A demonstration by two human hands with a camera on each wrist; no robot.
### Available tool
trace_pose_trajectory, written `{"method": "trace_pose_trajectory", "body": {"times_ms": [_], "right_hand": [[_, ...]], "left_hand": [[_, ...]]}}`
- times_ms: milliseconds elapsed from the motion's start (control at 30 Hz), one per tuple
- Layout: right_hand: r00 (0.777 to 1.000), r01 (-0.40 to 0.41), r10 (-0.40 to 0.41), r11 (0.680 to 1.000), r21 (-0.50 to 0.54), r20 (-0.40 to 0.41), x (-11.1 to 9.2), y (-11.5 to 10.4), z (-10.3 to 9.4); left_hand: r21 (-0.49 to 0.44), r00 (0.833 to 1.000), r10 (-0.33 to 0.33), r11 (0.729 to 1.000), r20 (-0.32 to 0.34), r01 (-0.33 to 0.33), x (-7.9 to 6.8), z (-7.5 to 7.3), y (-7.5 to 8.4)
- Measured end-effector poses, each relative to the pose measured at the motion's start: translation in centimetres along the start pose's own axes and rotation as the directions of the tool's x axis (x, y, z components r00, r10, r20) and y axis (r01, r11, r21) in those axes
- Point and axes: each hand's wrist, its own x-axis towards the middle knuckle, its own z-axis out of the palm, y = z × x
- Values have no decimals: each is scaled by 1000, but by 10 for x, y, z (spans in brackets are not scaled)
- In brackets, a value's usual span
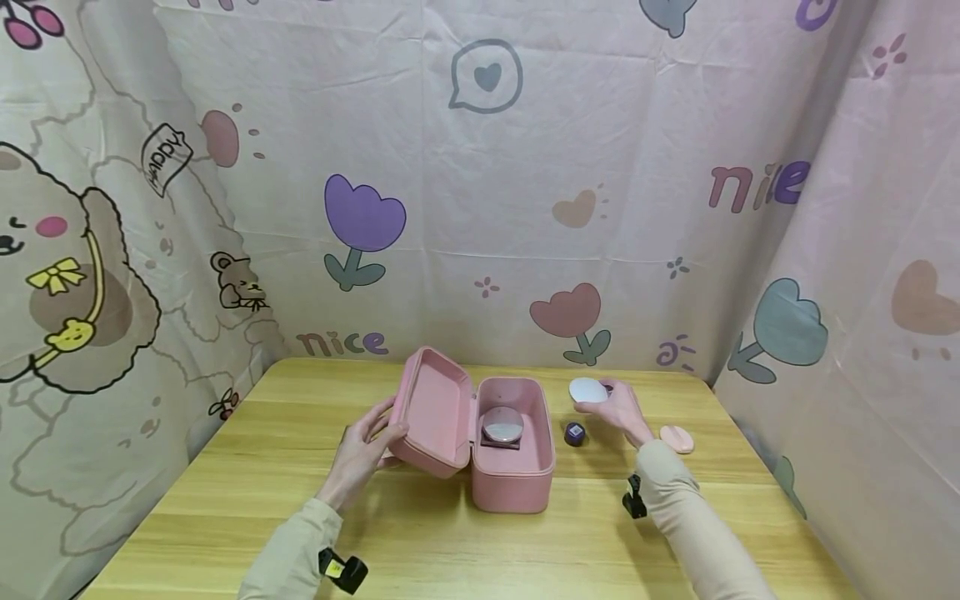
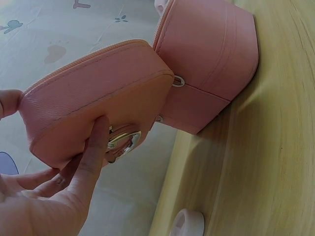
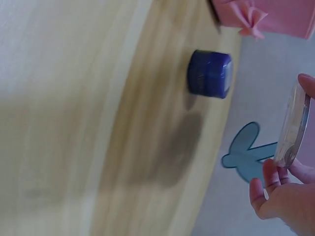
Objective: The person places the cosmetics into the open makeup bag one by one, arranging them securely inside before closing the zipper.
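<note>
A pink zippered cosmetic case [image 1: 513, 492] stands with its lid [image 1: 437, 417] swung out to the left. My left hand [image 1: 362, 450] holds that lid, thumb at its rim and fingers against the outside near a gold-coloured handle [image 2: 129, 147]. Inside the case, a round compact [image 1: 502, 423] rests over a dark flat item [image 1: 500, 444]. My right hand [image 1: 617, 408] pinches a flat round case [image 1: 587, 390] above the table, right of the cosmetic case. Its face looks white from the head; clear sides show in the right wrist view. Below it sits a small dark blue jar [image 1: 574, 433].
A pale pink powder puff [image 1: 677, 439] with a band lies beside my right wrist. Near the lid, a small pale round item [image 2: 189, 223] lies on the wooden table [image 1: 247, 492]. Printed cloth [image 1: 480, 208] hangs behind the table and along both sides.
</note>
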Motion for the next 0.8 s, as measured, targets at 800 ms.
{"method": "trace_pose_trajectory", "body": {"times_ms": [800], "right_hand": [[973,215,-213,976,-14,86,-8,-58,-10]], "left_hand": [[5,1000,0,1000,-7,0,1,0,0]]}}
